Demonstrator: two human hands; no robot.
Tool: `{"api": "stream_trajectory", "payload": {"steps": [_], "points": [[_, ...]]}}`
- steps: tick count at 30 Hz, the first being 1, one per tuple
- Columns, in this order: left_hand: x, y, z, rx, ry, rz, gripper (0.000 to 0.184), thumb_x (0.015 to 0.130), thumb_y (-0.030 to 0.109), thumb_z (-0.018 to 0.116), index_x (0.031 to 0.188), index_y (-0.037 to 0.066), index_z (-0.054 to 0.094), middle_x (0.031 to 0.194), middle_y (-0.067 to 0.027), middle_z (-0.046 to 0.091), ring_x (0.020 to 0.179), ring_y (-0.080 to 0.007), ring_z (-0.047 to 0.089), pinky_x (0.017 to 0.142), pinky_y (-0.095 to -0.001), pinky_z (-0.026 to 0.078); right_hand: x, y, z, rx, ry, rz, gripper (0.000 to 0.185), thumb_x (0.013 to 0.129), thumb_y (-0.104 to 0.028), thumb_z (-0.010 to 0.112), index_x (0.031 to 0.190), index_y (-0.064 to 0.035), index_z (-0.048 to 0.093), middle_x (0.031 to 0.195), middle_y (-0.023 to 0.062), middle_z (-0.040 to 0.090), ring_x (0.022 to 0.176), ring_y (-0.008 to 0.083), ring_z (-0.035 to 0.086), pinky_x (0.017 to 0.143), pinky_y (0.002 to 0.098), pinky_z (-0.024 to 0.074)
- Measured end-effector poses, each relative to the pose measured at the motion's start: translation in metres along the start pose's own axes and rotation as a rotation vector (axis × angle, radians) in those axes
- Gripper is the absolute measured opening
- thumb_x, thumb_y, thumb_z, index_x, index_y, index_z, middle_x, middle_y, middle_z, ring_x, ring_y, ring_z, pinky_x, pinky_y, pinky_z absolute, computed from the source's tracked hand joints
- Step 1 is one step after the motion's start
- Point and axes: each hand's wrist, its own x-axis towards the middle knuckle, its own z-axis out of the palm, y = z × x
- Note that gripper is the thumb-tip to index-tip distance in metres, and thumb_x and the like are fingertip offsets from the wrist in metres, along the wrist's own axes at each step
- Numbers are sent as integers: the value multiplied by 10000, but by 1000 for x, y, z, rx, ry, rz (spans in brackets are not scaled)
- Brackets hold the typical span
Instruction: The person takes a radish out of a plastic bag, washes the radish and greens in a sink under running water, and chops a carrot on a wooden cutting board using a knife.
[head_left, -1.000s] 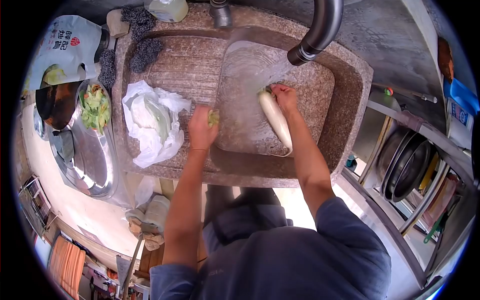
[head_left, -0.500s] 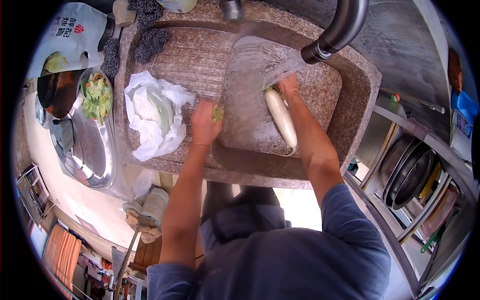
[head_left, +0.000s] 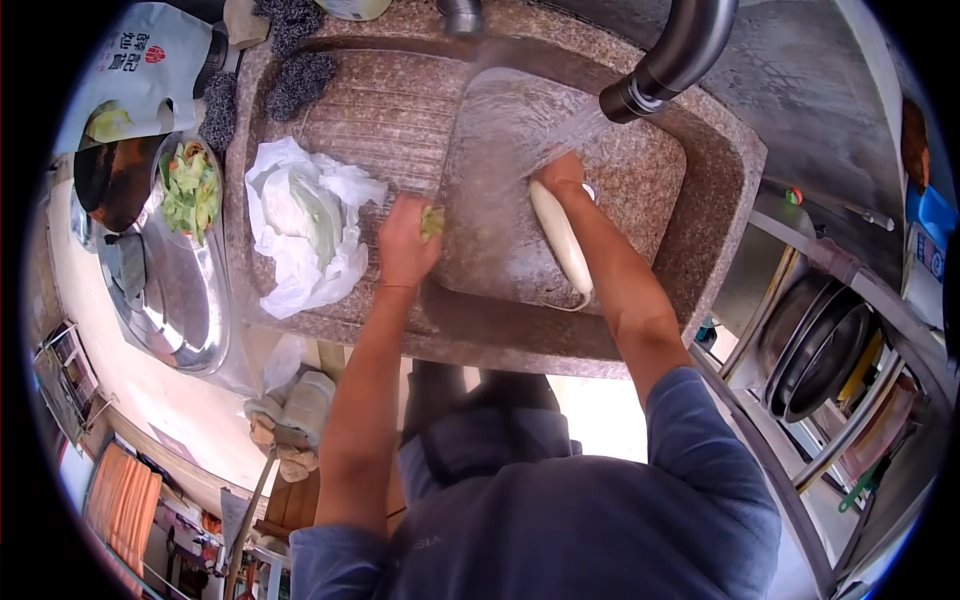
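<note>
My left hand is closed around a small yellow-green leafy piece, above the divide between the ribbed drainboard and the basin. My right hand is under the running water, at the upper end of a long white radish. Spray and the hand itself hide its fingers, so its grip is unclear. The radish's thin root tip points toward me. A small white thing shows beside my right wrist; I cannot make out what it is. Left of my left hand, a pale cabbage-like vegetable lies on a crumpled white plastic bag.
A dark curved faucet pours into the speckled stone sink. Dark scouring pads rest at its upper left. Leafy scraps sit beside a metal tray. Pans stand on a right-hand rack.
My right hand has shifted slightly left and upward over the radish's upper end, covering more of it. My left hand has barely moved and keeps the leafy piece. Water still runs.
</note>
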Motion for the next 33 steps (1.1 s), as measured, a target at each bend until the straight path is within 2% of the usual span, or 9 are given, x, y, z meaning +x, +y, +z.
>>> {"api": "stream_trajectory", "payload": {"steps": [1,7,17,20,24,25,28,32,33], "points": [[1,1,0,-3,3,3,202,759,49,675,941,50,587,886,-152,577,798,-385,594,686,-441,500,-4,-13,-6,-80,-35,80,395,740,-346,756,979,-33,724,1004,201,712,986,334,686,848,417,555],[-1,-2,1,9,-2,-17,205,767,53,682,944,58,578,887,-149,573,802,-390,593,683,-446,495,46,58,57,-46,-187,-289,349,795,-275,704,1028,-14,701,981,206,708,912,339,692,798,401,551],[-1,-1,1,5,-5,-11,213,767,63,693,944,58,575,899,-145,573,804,-388,593,684,-453,497,-32,-4,-40,1283,-266,329,119,947,-171,550,955,-69,610,759,24,582,604,125,500,515,258,400],[-1,-1,-2,7,1,-14,209,767,75,689,943,59,576,902,-148,576,810,-389,594,686,-460,497,-35,-29,-60,1470,-252,317,81,973,-167,536,974,-91,563,788,25,564,592,126,472,474,228,342],[-3,-6,1,22,2,-11,212,795,124,681,971,63,579,905,-172,582,822,-403,593,685,-474,493,-43,-63,-97,1836,-538,314,196,976,-308,606,939,-120,562,797,31,541,584,104,468,389,208,300],[-3,-5,1,22,14,-13,211,804,134,681,975,63,578,905,-176,582,826,-407,592,691,-476,492,-36,-55,-92,1961,-707,-55,196,990,-298,581,955,-105,581,853,53,559,662,118,510,422,198,349],[-4,3,0,18,63,-13,187,827,147,703,923,49,576,863,-175,578,791,-402,589,667,-457,486,-43,-74,-97,2297,-683,-69,191,997,-272,563,969,-83,578,888,69,563,721,142,526,476,201,394],[-3,7,-1,-14,99,-36,221,824,183,724,900,39,574,861,-181,586,791,-422,585,670,-448,489,-67,-84,-111,2243,-423,345,116,957,-213,572,974,-99,562,894,48,573,685,173,517,511,244,413],[-1,9,-2,-22,76,-105,238,826,197,728,906,33,575,859,-176,594,784,-408,592,675,-443,490,-74,-84,-119,2279,-482,276,121,964,-217,567,970,-96,562,890,44,572,668,165,512,487,246,406]]}}
